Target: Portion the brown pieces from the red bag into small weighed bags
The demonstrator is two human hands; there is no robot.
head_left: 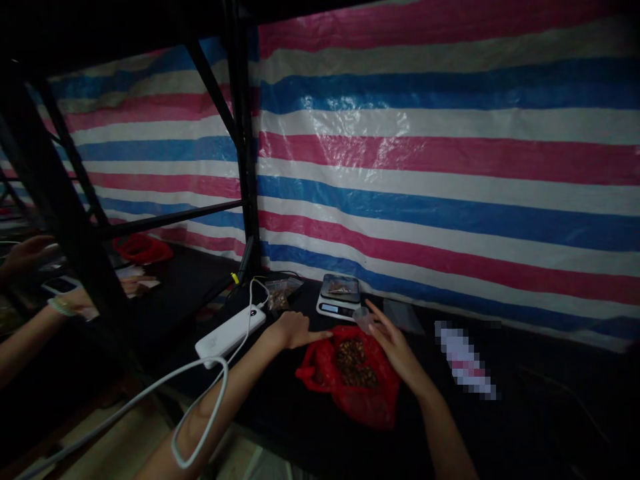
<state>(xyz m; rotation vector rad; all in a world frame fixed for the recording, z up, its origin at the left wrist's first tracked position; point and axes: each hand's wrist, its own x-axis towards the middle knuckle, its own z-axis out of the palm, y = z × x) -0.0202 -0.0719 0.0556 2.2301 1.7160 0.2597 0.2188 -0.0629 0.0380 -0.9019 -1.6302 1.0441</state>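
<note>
A red plastic bag (373, 408) lies open on the dark table, with small brown-gold pieces (356, 360) inside. My left hand (293, 330) is at the bag's left rim, most fingers curled and one digit stretched along the edge; it seems to hold the rim. Over the far right rim is my right hand (393, 339), its fingers around a small clear plastic cup (363, 321). Just behind the bag stands a digital scale (334, 311) with a lit display. A clear bag with brown pieces (341, 288) rests on its pan.
A filled clear bag (281, 293) lies left of the scale, a flat clear bag (403, 316) right of it. A white power bank (231, 335) with a looping cable (227, 380) is near my left arm. A co-worker's hands (95, 293) are beyond the black frame (243, 133).
</note>
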